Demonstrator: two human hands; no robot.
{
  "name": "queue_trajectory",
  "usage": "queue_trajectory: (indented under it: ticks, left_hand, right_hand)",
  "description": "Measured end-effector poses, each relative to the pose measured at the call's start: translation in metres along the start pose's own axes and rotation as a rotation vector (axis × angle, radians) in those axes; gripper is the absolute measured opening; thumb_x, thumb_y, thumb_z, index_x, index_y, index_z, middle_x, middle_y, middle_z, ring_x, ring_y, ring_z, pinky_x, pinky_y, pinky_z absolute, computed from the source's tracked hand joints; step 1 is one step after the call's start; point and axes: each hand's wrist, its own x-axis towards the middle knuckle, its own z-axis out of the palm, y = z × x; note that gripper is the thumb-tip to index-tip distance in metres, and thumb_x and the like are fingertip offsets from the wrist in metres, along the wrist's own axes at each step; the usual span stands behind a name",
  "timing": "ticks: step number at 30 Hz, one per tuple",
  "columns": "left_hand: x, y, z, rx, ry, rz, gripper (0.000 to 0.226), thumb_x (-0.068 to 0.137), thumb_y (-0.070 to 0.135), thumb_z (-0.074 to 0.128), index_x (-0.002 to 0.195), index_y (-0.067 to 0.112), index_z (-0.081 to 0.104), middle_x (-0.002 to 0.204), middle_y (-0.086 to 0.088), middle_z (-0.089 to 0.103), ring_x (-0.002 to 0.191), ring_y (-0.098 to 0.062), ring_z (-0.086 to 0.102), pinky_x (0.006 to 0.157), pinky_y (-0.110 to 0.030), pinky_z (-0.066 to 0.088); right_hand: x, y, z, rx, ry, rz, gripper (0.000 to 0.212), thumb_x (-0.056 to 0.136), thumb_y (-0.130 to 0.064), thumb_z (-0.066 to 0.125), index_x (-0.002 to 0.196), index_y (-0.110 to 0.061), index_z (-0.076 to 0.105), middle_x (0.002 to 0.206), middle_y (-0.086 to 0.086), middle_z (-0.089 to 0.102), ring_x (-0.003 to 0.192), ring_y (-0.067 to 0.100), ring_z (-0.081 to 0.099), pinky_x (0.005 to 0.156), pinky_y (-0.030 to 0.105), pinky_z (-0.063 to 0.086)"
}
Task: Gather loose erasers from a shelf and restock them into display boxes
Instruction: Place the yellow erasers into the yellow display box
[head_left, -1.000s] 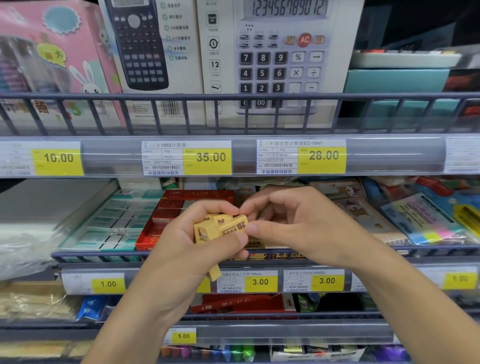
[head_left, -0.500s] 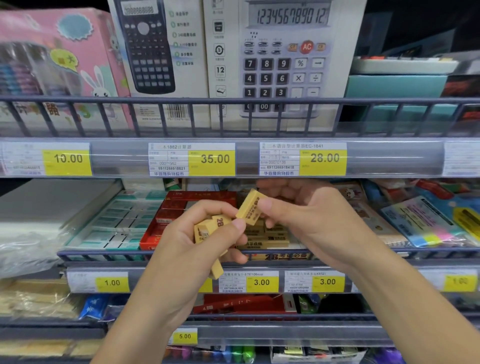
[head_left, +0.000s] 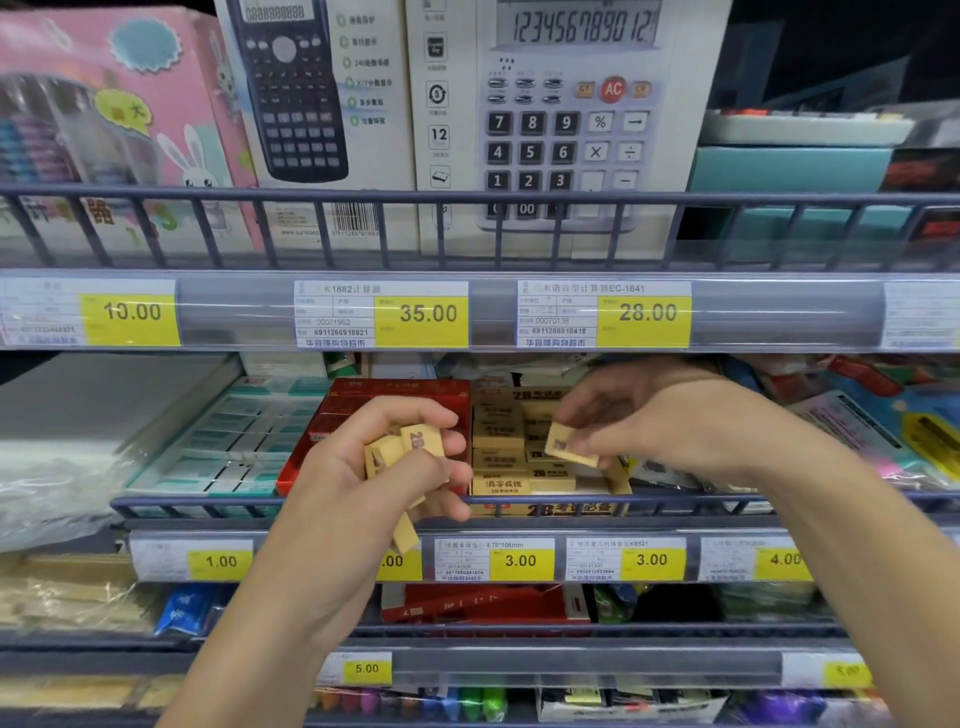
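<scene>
My left hand (head_left: 374, 467) grips a small bunch of tan 2B erasers (head_left: 410, 447) in front of the middle shelf; one of them sticks out below the palm. Over the tan display box (head_left: 498, 486), which holds rows of the same erasers, my right hand (head_left: 654, 421) pinches a single tan eraser (head_left: 569, 447) between thumb and fingertips. The eraser hangs tilted just above the erasers lying in the box.
A red display box (head_left: 395, 395) stands left of the tan one, with a teal-and-white tray of erasers (head_left: 234, 441) further left. A grey wire rail (head_left: 675, 501) fronts the shelf. Calculator boxes (head_left: 561, 119) fill the shelf above; coloured stationery packs (head_left: 883, 431) lie at right.
My right hand took one eraser from the bunch in my left hand, lifted it, then carried it right and down over the tan display box. The left hand stayed put.
</scene>
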Motion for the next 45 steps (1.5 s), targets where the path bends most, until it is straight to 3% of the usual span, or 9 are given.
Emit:
queue_trajectory:
  ticks: [4,10,13,25,32,37,41,45]
  left_hand:
    - [0.001,0.001,0.001,-0.003,-0.004,0.009,0.028,0.075,0.009,0.073,0.099,0.021,0.079,0.098,-0.009,0.078,0.078,-0.027,0.075,0.069,-0.03,0.06]
    - [0.0,0.003,0.002,-0.01,-0.004,0.002,0.027,0.075,0.01,0.074,0.098,0.022,0.079,0.097,-0.009,0.078,0.078,-0.027,0.076,0.07,-0.031,0.06]
    - [0.0,0.003,0.002,-0.012,0.009,-0.001,0.027,0.075,0.01,0.073,0.097,0.023,0.079,0.098,-0.008,0.078,0.078,-0.027,0.076,0.07,-0.031,0.061]
    - [0.002,0.002,0.004,-0.025,0.001,-0.032,0.027,0.072,0.013,0.076,0.097,0.024,0.08,0.099,-0.01,0.078,0.08,-0.027,0.077,0.072,-0.033,0.062]
    - [0.001,0.001,0.003,-0.015,-0.01,-0.029,0.034,0.065,0.026,0.079,0.099,0.024,0.079,0.101,-0.009,0.078,0.082,-0.029,0.077,0.076,-0.037,0.063]
    - [0.001,0.001,0.005,0.003,-0.018,-0.038,0.035,0.065,0.028,0.08,0.1,0.024,0.079,0.102,-0.007,0.078,0.082,-0.028,0.077,0.079,-0.043,0.065]
    - [0.0,0.002,0.007,-0.011,-0.026,-0.054,0.033,0.067,0.021,0.082,0.1,0.024,0.08,0.101,-0.007,0.079,0.08,-0.028,0.077,0.077,-0.038,0.064]
    - [-0.001,0.004,0.008,-0.013,-0.051,-0.092,0.035,0.074,0.012,0.075,0.104,0.03,0.079,0.103,-0.008,0.079,0.079,-0.027,0.077,0.08,-0.038,0.064]
  right_hand:
    - [0.016,0.003,0.004,-0.277,-0.202,0.046,0.011,0.085,-0.037,0.078,0.095,-0.041,0.075,0.086,-0.014,0.077,0.075,0.0,0.071,0.076,0.026,0.058]
    - [0.026,0.005,0.009,-0.232,-0.269,0.082,0.012,0.085,-0.031,0.078,0.087,-0.043,0.076,0.07,-0.023,0.073,0.064,-0.007,0.067,0.05,0.005,0.042]
    - [0.029,0.004,0.011,-0.244,-0.273,0.1,0.009,0.085,-0.031,0.078,0.085,-0.04,0.078,0.07,-0.023,0.073,0.064,-0.006,0.069,0.049,0.005,0.044]
    - [0.033,0.002,0.019,-0.342,-0.205,0.131,0.006,0.081,-0.037,0.081,0.081,-0.034,0.076,0.071,-0.017,0.073,0.06,0.0,0.067,0.06,0.019,0.052]
    - [0.034,0.001,0.022,-0.352,-0.175,0.11,0.018,0.079,-0.039,0.083,0.088,-0.029,0.07,0.086,-0.009,0.075,0.077,0.015,0.073,0.074,0.032,0.058]
    - [0.031,0.004,0.024,-0.431,-0.132,0.068,0.014,0.079,-0.047,0.08,0.084,-0.035,0.075,0.079,-0.02,0.068,0.075,0.001,0.063,0.06,0.02,0.046]
    - [0.031,0.006,0.027,-0.419,-0.099,0.043,0.012,0.081,-0.049,0.078,0.083,-0.038,0.074,0.078,-0.023,0.065,0.075,-0.001,0.06,0.06,0.019,0.043]
    - [0.026,0.005,0.028,-0.311,0.15,0.012,0.013,0.083,-0.051,0.074,0.084,-0.038,0.071,0.079,-0.023,0.067,0.075,-0.001,0.063,0.062,0.019,0.045]
